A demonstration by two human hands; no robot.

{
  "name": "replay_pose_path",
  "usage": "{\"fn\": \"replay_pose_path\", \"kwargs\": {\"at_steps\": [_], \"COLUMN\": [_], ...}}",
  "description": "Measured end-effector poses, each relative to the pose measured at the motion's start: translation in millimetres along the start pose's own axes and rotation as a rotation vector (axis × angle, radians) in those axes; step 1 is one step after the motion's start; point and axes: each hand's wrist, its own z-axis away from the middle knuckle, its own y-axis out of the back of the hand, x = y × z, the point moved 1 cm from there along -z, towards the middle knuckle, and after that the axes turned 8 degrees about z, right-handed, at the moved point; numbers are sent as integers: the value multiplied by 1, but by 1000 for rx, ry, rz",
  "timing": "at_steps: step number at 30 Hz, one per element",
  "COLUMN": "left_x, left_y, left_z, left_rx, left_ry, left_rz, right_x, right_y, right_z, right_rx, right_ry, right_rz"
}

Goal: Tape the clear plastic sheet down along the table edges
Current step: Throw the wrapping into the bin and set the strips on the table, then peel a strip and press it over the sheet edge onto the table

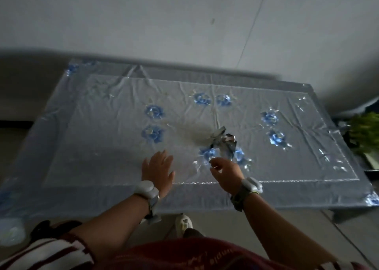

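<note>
A glossy clear plastic sheet (114, 126) lies wrinkled over a pale tablecloth with blue flowers on the low table (205, 202). My left hand (158, 170) rests flat on the sheet near the front edge, fingers spread, holding nothing. My right hand (225, 172) hovers just right of it with its fingers curled. A crumpled shiny clear piece (223, 141), tape or plastic, sits just beyond those fingers and casts a dark shadow to its left. In the dim light I cannot tell whether the fingers grip it.
A grey wall (184, 23) runs behind the table. Green leafy stuff (365, 132) lies off the table's right end. A whitish translucent object (10, 231) sits on the floor at the lower left. My shoe (183, 223) shows below the front edge.
</note>
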Motion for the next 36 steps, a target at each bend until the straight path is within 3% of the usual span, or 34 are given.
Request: {"fn": "replay_pose_path", "kwargs": {"at_steps": [6, 11, 16, 19, 22, 25, 29, 32, 36], "left_x": [21, 20, 22, 22, 23, 22, 22, 20, 23], "left_y": [-21, -30, -29, -28, -27, -27, -29, -30, -30], "left_z": [-12, -13, -13, -12, -12, -10, -11, -11, -12], "left_rx": [65, 65, 72, 93, 119, 127, 133, 145, 154], "left_ry": [2, 22, 41, 31, 31, 21, 22, 14, 24], "left_rz": [-115, -89, -99, -92, -90, -92, -100, -105, -89], "right_x": [44, 40, 33, 35, 35, 28, 17, 13, 0], "right_y": [37, 48, 48, 42, 37, 42, 56, 66, 61], "right_z": [-44, -87, -119, -118, -118, -118, -120, -122, -108], "right_rx": [8, 185, -130, -74, -57, -64, -16, -101, -259], "right_ry": [33, 160, 292, 342, 299, 122, -85, -258, -164], "right_rz": [19, 45, 345, 360, 221, -27, -680, -1196, -1142]}}
